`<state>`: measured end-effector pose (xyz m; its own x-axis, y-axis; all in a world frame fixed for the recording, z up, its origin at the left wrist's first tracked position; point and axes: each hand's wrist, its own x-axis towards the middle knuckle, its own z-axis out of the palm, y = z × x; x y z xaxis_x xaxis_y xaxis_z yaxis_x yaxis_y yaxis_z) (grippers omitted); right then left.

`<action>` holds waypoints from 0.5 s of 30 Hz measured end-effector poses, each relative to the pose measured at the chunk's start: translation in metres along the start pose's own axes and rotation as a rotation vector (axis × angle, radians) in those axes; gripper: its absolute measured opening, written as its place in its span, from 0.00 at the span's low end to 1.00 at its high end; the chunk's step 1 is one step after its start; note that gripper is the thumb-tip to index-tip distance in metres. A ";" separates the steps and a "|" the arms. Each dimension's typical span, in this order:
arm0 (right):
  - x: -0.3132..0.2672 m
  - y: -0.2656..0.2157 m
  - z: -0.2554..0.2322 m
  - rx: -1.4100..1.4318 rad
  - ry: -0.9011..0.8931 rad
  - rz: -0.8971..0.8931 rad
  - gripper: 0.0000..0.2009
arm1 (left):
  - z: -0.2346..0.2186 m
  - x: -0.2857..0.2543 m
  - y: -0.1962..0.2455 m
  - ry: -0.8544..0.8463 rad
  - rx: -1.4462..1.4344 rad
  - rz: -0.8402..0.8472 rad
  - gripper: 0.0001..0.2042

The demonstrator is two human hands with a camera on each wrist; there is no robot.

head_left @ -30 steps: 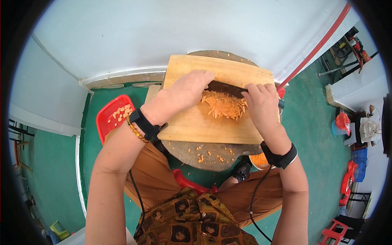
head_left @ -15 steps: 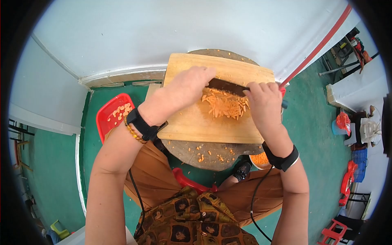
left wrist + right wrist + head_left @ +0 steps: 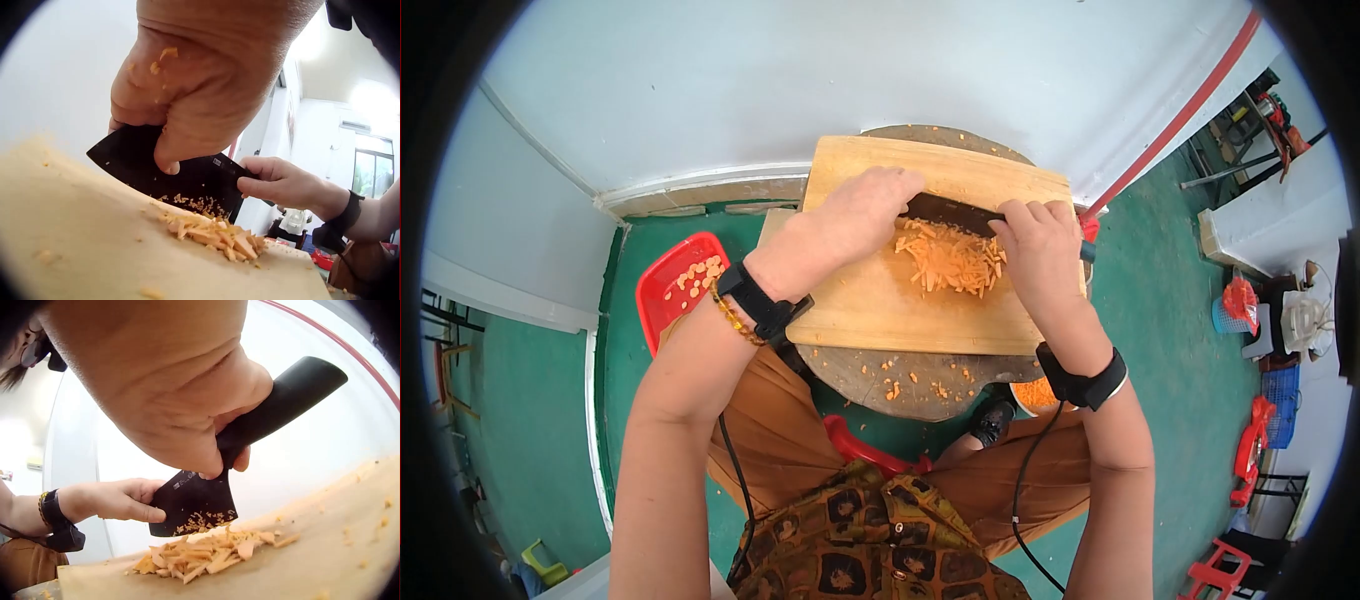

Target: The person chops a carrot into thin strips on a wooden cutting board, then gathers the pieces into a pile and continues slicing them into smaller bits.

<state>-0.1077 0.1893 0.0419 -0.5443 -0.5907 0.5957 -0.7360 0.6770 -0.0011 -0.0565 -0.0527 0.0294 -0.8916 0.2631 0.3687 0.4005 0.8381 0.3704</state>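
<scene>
A black cleaver (image 3: pixel 953 212) lies across the wooden cutting board (image 3: pixel 860 320), along the far side of a pile of chopped carrot (image 3: pixel 950 260). Near the blade's tip, the left hand (image 3: pixel 855 220) pinches the blade between thumb and fingers. The right hand (image 3: pixel 1042 255) grips the other end where blade and handle meet; its thumb and fingers show there in the right wrist view, with the black handle (image 3: pixel 287 397) sticking out past them. Small carrot crumbs cling to the blade (image 3: pixel 150 165), and a few stick to the left palm. The cleaver's edge is close over the board.
The board rests on a round wooden block (image 3: pixel 880 385) strewn with carrot bits. A red basin (image 3: pixel 662 280) with carrot slices stands on the floor at left. Beside the right knee is a bowl of chopped carrot (image 3: pixel 1033 393). A white wall (image 3: pixel 800 80) rises behind.
Both hands keep their hold on the cleaver. It shifts only slightly at the far side of the carrot pile, and the view moves a little.
</scene>
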 end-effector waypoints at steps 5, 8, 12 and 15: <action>0.005 -0.003 -0.008 -0.033 0.022 -0.003 0.07 | -0.005 0.003 0.004 0.007 0.027 -0.001 0.08; -0.003 0.000 0.010 -0.019 0.000 0.012 0.07 | 0.006 0.002 -0.004 -0.037 0.002 -0.033 0.08; 0.003 -0.005 -0.013 -0.021 0.004 -0.006 0.07 | -0.007 0.001 0.006 0.016 0.039 0.030 0.08; -0.004 -0.005 -0.007 -0.019 -0.025 0.000 0.08 | -0.004 -0.001 0.007 -0.023 0.012 0.017 0.10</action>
<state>-0.0989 0.1912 0.0450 -0.5545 -0.6012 0.5754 -0.7284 0.6850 0.0138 -0.0515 -0.0492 0.0352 -0.8891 0.2882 0.3555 0.4134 0.8389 0.3539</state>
